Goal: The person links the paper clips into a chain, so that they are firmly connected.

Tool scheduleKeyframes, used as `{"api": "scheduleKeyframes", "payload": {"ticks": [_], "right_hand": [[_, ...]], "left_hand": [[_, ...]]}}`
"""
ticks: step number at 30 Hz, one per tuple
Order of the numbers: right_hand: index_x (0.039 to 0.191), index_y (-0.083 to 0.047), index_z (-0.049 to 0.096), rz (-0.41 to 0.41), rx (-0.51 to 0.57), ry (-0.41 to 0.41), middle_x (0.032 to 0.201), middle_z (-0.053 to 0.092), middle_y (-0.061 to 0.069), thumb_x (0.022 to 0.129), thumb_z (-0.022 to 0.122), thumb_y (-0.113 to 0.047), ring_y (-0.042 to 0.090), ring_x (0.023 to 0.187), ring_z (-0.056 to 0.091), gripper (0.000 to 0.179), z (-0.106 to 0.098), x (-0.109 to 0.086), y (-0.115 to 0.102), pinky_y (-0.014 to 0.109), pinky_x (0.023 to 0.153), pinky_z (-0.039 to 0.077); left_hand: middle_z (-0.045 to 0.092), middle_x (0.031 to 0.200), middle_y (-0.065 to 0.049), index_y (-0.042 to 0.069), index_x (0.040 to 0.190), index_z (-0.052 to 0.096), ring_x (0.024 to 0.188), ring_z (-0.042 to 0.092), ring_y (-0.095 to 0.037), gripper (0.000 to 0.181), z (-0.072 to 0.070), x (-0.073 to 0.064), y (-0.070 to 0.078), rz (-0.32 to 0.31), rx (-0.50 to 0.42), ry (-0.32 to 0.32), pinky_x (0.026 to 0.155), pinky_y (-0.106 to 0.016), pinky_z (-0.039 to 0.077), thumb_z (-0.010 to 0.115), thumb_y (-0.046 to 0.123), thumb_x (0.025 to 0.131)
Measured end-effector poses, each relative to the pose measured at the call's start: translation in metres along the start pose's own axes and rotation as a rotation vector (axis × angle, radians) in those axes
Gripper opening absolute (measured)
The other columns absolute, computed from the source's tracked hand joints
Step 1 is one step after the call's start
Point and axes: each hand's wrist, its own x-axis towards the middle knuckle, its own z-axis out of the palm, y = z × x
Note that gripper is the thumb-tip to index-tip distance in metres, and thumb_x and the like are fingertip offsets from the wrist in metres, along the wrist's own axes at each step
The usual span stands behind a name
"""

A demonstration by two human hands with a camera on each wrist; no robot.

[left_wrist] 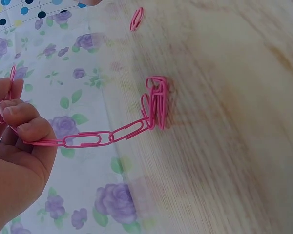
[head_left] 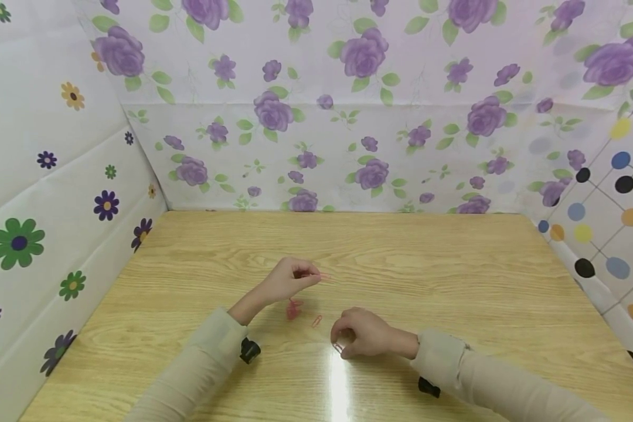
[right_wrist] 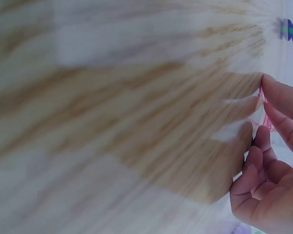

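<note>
My left hand (head_left: 290,280) pinches the end of a chain of pink paper clips (left_wrist: 88,140) above the table. One clip (head_left: 325,276) sticks out past the left fingertips. The chain slants down to a bunched heap of linked clips (left_wrist: 157,100) on the wood. My right hand (head_left: 366,332) is low at the table, nearer to me, its thumb and index finger closed about a single paper clip (head_left: 338,348). In the right wrist view, a bit of pink shows at these fingertips (right_wrist: 266,83). Between the hands lies a loose pink paper clip (head_left: 317,321).
The wooden table (head_left: 427,252) has a bright glare streak near its front. A flowered cloth (head_left: 327,152) hangs behind it, with patterned cloths at both sides. Black wrist cameras sit under the left sleeve (head_left: 211,346) and the right sleeve (head_left: 445,357).
</note>
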Motion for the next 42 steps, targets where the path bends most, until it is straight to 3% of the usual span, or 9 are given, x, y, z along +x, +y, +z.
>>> {"api": "scheduleKeyframes", "payload": {"ticks": [5, 10, 14, 17, 21, 28, 32, 36, 42], "right_hand": [[0.082, -0.015, 0.063, -0.008, 0.019, 0.000, 0.074, 0.054, -0.009, 0.067, 0.075, -0.007, 0.005, 0.070, 0.045, 0.020, 0.002, 0.002, 0.000, 0.020, 0.066, 0.036], [0.076, -0.010, 0.061, -0.019, 0.178, 0.018, 0.068, 0.058, -0.006, 0.073, 0.069, 0.004, 0.001, 0.061, 0.049, 0.016, 0.003, 0.001, 0.006, 0.017, 0.057, 0.042], [0.077, -0.006, 0.063, 0.055, 0.346, 0.036, 0.073, 0.062, -0.002, 0.079, 0.064, 0.005, 0.005, 0.062, 0.055, 0.011, -0.004, 0.000, 0.012, 0.021, 0.056, 0.047], [0.079, -0.004, 0.065, 0.125, 0.399, 0.073, 0.075, 0.064, 0.000, 0.082, 0.064, -0.001, 0.010, 0.064, 0.057, 0.005, -0.013, -0.001, 0.016, 0.024, 0.058, 0.047], [0.081, -0.006, 0.065, 0.163, 0.393, 0.107, 0.076, 0.064, 0.002, 0.085, 0.064, -0.010, 0.014, 0.067, 0.058, 0.006, -0.023, -0.002, 0.020, 0.026, 0.060, 0.047], [0.088, 0.003, 0.067, 0.150, 0.448, 0.170, 0.076, 0.065, 0.016, 0.085, 0.062, -0.003, 0.029, 0.065, 0.061, 0.008, -0.041, -0.005, 0.013, 0.031, 0.056, 0.051], [0.089, 0.004, 0.066, 0.159, 0.435, 0.215, 0.078, 0.065, 0.017, 0.084, 0.061, 0.001, 0.033, 0.069, 0.063, 0.008, -0.045, -0.006, 0.013, 0.034, 0.059, 0.052], [0.083, 0.002, 0.061, 0.192, 0.422, 0.271, 0.072, 0.064, 0.010, 0.082, 0.064, 0.000, 0.032, 0.068, 0.063, 0.004, -0.044, -0.003, 0.019, 0.034, 0.059, 0.052], [0.077, -0.003, 0.055, 0.148, 0.307, 0.368, 0.067, 0.063, 0.002, 0.081, 0.066, 0.001, 0.028, 0.063, 0.063, 0.012, -0.049, 0.005, 0.016, 0.024, 0.051, 0.048]], "left_hand": [[0.046, 0.062, 0.000, -0.003, 0.084, 0.067, 0.051, 0.033, -0.005, 0.012, 0.000, -0.001, 0.002, 0.003, 0.000, -0.004, 0.049, -0.019, 0.029, 0.058, 0.003, 0.088], [0.043, 0.058, 0.002, -0.003, 0.084, 0.067, 0.050, 0.031, -0.005, 0.013, -0.001, -0.001, 0.000, 0.000, -0.015, -0.010, 0.048, -0.019, 0.028, 0.057, 0.004, 0.088], [0.043, 0.057, 0.003, -0.004, 0.085, 0.068, 0.048, 0.030, -0.005, 0.013, -0.001, -0.001, -0.001, -0.001, -0.013, -0.013, 0.047, -0.019, 0.028, 0.057, 0.004, 0.089], [0.043, 0.057, 0.002, -0.003, 0.086, 0.068, 0.048, 0.030, -0.005, 0.013, -0.001, -0.001, -0.001, 0.003, -0.006, -0.016, 0.047, -0.019, 0.028, 0.057, 0.004, 0.089], [0.046, 0.058, 0.002, -0.003, 0.085, 0.068, 0.049, 0.030, -0.005, 0.013, -0.001, -0.001, 0.000, 0.009, -0.002, -0.020, 0.048, -0.020, 0.028, 0.057, 0.005, 0.089], [0.047, 0.059, 0.002, -0.003, 0.085, 0.068, 0.050, 0.031, -0.005, 0.013, 0.000, -0.001, -0.001, 0.007, 0.002, -0.025, 0.048, -0.019, 0.028, 0.058, 0.004, 0.088], [0.047, 0.059, -0.003, -0.003, 0.086, 0.068, 0.050, 0.031, -0.005, 0.013, 0.000, -0.002, -0.001, 0.007, -0.002, -0.032, 0.049, -0.020, 0.029, 0.057, 0.004, 0.088], [0.052, 0.061, -0.007, -0.004, 0.087, 0.068, 0.050, 0.032, -0.005, 0.013, 0.001, -0.002, -0.002, 0.021, -0.019, -0.046, 0.048, -0.019, 0.029, 0.057, 0.003, 0.089], [0.051, 0.064, 0.004, -0.003, 0.087, 0.068, 0.050, 0.033, -0.005, 0.013, 0.009, 0.008, -0.027, 0.059, -0.022, -0.064, 0.047, -0.020, 0.029, 0.057, 0.005, 0.089]]}}
